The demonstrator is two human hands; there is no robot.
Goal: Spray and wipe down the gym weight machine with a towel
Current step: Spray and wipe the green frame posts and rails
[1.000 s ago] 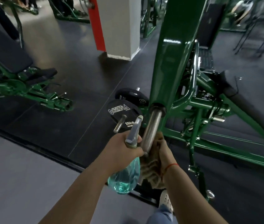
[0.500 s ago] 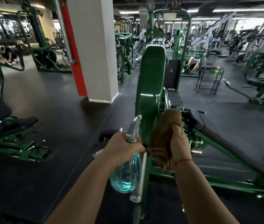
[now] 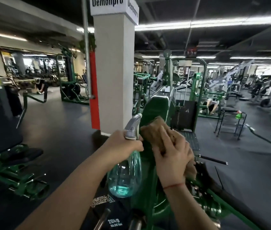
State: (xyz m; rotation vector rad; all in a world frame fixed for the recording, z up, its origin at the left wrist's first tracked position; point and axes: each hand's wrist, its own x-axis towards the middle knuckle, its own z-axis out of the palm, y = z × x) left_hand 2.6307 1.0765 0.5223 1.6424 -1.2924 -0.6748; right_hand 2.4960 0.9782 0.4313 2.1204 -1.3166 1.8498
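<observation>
Head view: left hand (image 3: 123,143) clamps the spray bottle (image 3: 126,176) neck, right hand (image 3: 172,155), fingers splayed, presses the brown towel (image 3: 153,131) on the green machine arm (image 3: 154,105); firm, overlapping strokes would serve best.

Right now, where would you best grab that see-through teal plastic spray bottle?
By the narrow neck just under the grey trigger head, coming from the near side as the left hand does. The see-through teal plastic spray bottle bulges wide below, too fat to wrap.

The right hand (image 3: 172,153) has slid the towel (image 3: 154,131) up the green machine arm (image 3: 155,105).
</observation>
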